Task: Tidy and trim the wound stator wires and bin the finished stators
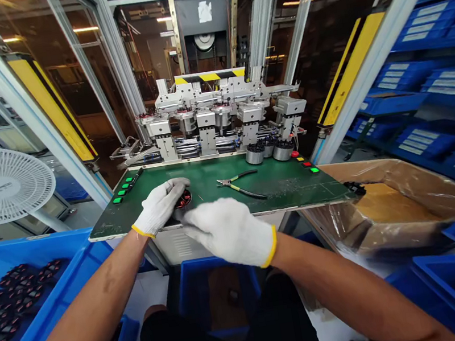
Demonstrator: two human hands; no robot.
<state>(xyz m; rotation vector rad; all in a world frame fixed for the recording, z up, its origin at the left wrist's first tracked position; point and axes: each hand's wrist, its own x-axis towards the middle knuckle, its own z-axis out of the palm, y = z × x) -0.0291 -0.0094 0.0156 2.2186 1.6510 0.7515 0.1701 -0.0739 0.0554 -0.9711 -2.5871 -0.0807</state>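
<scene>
One copper-wound part (184, 200) sits at the near edge of the desk (205, 168), gripped by the left hand (161, 206), probably for steadiness; the right hand (229, 231), blurred and curled beside it, shows no clear grip. Pliers (228, 182) lie within reach.

The table (210, 173) is dark green, edged in a pale line along its front. White gloves with yellow cuffs cover the left hand (159, 204) and the right hand (230, 227). By the front edge, the motor part (183, 200) shows coppery red and black on top. The pliers (240, 184) have dark handles with yellow-green sections. Toward the back right corner, metal cylinders (282, 151) are silver with black tops. Buttons (122, 192) glow green along the left edge; the right edge's buttons (306, 164) are red, yellow and green. Behind the back edge, a bar (209, 76) wears yellow-and-black diagonal stripes.
</scene>
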